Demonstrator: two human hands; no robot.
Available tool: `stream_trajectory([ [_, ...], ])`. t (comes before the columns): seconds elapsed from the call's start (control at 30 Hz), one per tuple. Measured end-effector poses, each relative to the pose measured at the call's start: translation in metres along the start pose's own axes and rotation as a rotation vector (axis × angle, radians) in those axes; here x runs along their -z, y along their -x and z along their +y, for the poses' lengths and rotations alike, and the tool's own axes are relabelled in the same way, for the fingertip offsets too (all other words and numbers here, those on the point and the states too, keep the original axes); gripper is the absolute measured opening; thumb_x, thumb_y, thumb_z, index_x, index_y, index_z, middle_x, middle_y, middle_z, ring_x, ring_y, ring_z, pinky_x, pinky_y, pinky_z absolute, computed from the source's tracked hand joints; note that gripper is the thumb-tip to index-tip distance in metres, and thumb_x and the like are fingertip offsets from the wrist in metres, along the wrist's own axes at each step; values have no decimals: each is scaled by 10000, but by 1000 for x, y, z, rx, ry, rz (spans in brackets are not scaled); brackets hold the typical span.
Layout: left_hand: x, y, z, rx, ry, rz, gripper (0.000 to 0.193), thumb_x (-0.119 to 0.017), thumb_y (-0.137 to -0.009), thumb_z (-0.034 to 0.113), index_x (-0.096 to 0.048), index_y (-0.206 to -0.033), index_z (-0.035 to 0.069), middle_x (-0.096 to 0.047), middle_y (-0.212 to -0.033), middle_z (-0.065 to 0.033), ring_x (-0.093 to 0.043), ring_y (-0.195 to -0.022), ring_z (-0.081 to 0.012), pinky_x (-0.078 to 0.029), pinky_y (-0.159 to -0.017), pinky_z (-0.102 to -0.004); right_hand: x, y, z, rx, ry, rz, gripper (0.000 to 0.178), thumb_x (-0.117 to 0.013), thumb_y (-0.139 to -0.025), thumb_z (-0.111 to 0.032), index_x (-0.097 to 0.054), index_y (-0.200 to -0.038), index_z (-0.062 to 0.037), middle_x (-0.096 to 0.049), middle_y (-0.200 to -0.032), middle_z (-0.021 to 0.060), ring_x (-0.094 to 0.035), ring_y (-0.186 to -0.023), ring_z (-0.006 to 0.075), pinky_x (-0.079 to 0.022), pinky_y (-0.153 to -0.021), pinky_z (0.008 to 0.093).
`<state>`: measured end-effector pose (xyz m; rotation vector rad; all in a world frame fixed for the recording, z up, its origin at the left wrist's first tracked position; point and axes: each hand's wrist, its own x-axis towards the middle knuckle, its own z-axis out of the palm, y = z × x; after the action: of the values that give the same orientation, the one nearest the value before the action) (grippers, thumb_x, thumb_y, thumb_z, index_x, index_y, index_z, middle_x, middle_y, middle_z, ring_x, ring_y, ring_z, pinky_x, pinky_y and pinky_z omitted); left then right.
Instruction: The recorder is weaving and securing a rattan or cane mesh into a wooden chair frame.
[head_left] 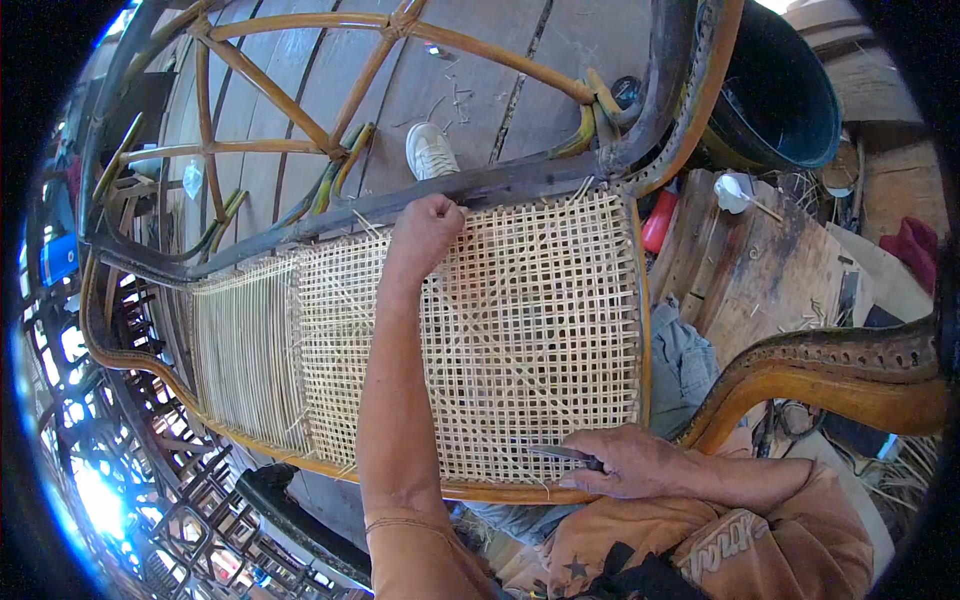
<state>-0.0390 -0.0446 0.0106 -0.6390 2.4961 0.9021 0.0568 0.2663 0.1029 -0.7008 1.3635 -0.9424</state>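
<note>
Seemingly mid-weave, the left hand point(426, 236) curled its fingers at the far edge of the woven panel point(540, 330), pinch unclear; the right hand point(635, 463) clasped a pointed tool point(565, 453); careful threading seemed needed next.

A dark bin point(785, 120) stands beyond the far edge of a wooden board point(765, 275), with a white, possibly plastic item point(732, 193) near that edge, a red cylinder point(660, 222) by the left and dark-red cloth point(911, 250) past the right.
</note>
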Motion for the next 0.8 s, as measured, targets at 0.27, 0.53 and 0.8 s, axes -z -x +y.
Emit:
stream_trajectory([
  [0.27, -4, -4, 1, -20, 26, -10, 247, -569, -831, 218, -567, -715, 0, -545, -563, -38, -482, -468, -104, -398, -469, -278, 5, 0, -5, -2, -12, 6, 409, -560, -853, -367, -503, -1082, -34, -590, -845, 165, -604, -742, 332, -484, -645, 405],
  [0.53, -3, 0, 13, 19, -37, -36, 265, -597, -788, 263, -617, -733, 4, -594, -637, -173, -592, -622, -296, -459, -633, -373, 3, -2, -4, 7, 3, 10, 371, -548, -857, -366, -485, -1027, -43, -589, -767, 167, -608, -694, 329, -490, -619, 419],
  [0.8, -5, -3, 20, 24, -162, -59, 268, -589, -780, 289, -661, -765, 31, -612, -706, -211, -614, -747, -359, -467, -715, -432, 6, -1, -13, -40, -70, 95, 361, -547, -855, -369, -525, -956, -23, -583, -775, 180, -603, -720, 321, -478, -635, 402],
])
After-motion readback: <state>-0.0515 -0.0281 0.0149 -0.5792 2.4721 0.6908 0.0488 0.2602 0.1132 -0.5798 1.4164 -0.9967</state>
